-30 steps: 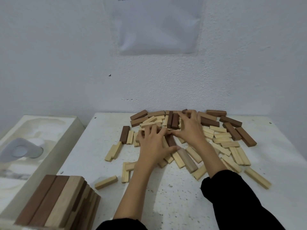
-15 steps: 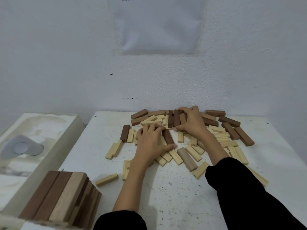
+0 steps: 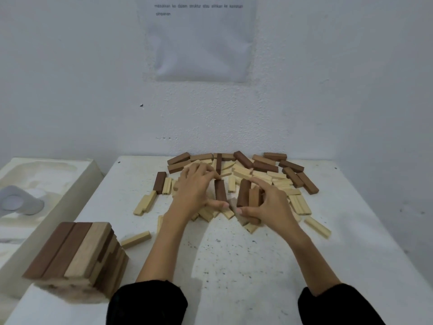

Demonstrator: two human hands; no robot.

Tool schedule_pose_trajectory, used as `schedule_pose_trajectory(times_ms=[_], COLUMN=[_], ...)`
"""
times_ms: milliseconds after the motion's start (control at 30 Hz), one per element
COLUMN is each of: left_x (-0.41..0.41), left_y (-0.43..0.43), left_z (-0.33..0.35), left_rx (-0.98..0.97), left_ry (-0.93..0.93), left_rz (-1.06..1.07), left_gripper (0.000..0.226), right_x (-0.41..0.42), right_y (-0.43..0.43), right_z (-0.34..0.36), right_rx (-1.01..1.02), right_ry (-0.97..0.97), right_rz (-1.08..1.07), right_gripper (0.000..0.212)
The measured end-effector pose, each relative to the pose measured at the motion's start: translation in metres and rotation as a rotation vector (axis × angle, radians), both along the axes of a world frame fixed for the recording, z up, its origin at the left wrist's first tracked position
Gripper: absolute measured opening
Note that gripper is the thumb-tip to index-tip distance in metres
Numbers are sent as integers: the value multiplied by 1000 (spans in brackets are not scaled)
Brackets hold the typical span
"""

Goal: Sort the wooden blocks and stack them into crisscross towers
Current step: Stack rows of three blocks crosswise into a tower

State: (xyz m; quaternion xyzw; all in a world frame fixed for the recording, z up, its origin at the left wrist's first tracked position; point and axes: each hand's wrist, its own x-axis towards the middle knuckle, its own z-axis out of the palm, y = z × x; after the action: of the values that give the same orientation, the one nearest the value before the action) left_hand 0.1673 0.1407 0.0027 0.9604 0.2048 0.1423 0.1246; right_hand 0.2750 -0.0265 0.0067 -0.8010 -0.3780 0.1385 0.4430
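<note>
A loose pile of wooden blocks [image 3: 262, 171], dark brown and pale, spreads over the far half of the white table [image 3: 234, 266]. My right hand [image 3: 269, 205] grips two brown blocks [image 3: 248, 195] side by side, thumb at their near ends. My left hand [image 3: 194, 191] holds a dark brown block [image 3: 220, 190], thumb at its near end and fingers by its far end. A finished crisscross tower [image 3: 77, 256] of mixed blocks stands at the table's near left corner.
A cream moulded tray [image 3: 35, 184] holding a grey round piece sits left of the table. A single pale block [image 3: 136, 239] lies between the tower and my left forearm. A printed sheet hangs on the wall behind. The wall borders the table's far edge.
My right hand has drawn back from the far pile toward me with two brown blocks. My left hand shifted a little, now framing one dark block.
</note>
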Motion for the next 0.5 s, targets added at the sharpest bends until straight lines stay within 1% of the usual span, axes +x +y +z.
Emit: schedule_pose_trajectory(times_ms=[133, 200, 333, 433, 500], left_x=[-13, -25, -57, -79, -88], left_y=[-20, -30, -46, -54, -57], left_z=[3, -2, -16, -25, -26], left_rx=[47, 49, -8, -71, -92], left_ry=[96, 99, 132, 88, 101], left_rz=[-109, -184, -292, -309, -298], left_gripper=[75, 76, 88, 86, 86], right_x=[-26, -36, -49, -60, -69], right_y=[-36, -51, -70, -71, -67], right_z=[-8, -11, -17, -20, -22], right_rx=[-60, -78, -101, -105, -89], right_ry=[48, 68, 113, 118, 121], right_rz=[48, 85, 132, 166, 201], right_gripper=[84, 83, 84, 88, 88])
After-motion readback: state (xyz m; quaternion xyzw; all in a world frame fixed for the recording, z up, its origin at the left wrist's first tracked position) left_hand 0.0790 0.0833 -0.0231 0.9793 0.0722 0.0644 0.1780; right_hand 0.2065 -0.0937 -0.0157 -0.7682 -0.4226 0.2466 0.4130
